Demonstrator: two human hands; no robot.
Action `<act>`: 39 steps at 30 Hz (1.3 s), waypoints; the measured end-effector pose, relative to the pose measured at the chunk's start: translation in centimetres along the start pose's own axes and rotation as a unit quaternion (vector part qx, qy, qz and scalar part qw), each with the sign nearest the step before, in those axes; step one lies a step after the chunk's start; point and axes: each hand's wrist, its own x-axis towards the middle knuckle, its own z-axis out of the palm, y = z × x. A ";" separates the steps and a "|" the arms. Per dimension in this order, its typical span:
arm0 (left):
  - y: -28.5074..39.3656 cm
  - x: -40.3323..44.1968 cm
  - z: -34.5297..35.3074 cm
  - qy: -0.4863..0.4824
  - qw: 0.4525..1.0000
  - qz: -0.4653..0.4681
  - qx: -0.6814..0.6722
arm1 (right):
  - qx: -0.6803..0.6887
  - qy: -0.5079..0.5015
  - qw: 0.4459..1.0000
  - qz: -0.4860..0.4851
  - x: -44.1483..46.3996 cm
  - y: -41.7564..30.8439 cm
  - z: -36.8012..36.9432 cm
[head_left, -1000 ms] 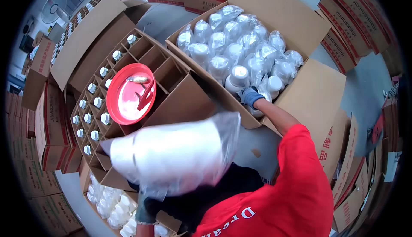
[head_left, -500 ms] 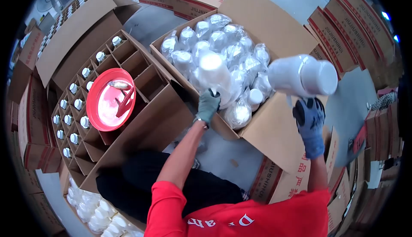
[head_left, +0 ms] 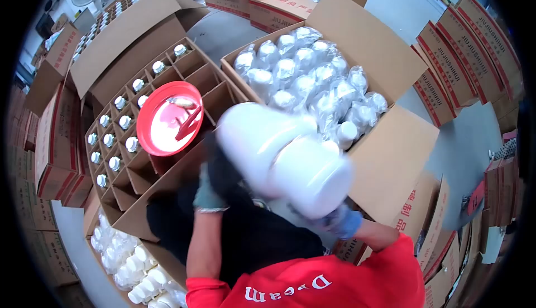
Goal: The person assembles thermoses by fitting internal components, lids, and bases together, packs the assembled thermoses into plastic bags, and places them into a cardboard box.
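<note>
A large white plastic bottle (head_left: 251,146) with a wide white cap-like end is held on its side in front of me, blurred by motion. My right hand (head_left: 340,220), in a blue-grey glove, grips it from beneath the wide end; the fingers are mostly hidden behind it. Close to the bottle's other end is my left hand (head_left: 211,188), in a grey-green glove with a dark blurred finger area. Whether it touches the bottle I cannot tell. Beyond the bottle, an open carton (head_left: 234,71) holds several bottles wrapped in clear plastic (head_left: 304,85).
At left, a divided carton (head_left: 192,43) holds several white-capped bottles (head_left: 131,143). A red bowl (head_left: 146,138) with a red tool and a small silvery item sits on its dividers. White parts in clear plastic (head_left: 139,274) lie lower left. Stacked cartons (head_left: 441,68) stand at right.
My right hand has brought the bottle leftward and closer to my body. My left hand has moved from the carton of wrapped bottles toward my lap, at the left. The view has shifted slightly.
</note>
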 end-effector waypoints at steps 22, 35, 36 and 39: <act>4.1 -25.3 -10.9 0.299 0.918 0.241 0.102 | 0.366 -0.153 0.917 -0.021 12.4 -7.9 10.4; 6.3 -26.7 -10.7 0.238 0.937 0.185 0.178 | 0.330 -0.240 0.913 -0.003 13.8 -4.8 10.4; 6.3 -27.8 -11.0 0.251 0.945 0.209 0.030 | 0.206 -0.220 0.947 0.109 14.6 -6.5 8.5; 8.7 -25.7 -9.6 0.151 0.950 0.237 0.132 | 0.466 -0.285 0.829 0.118 13.6 -10.0 8.9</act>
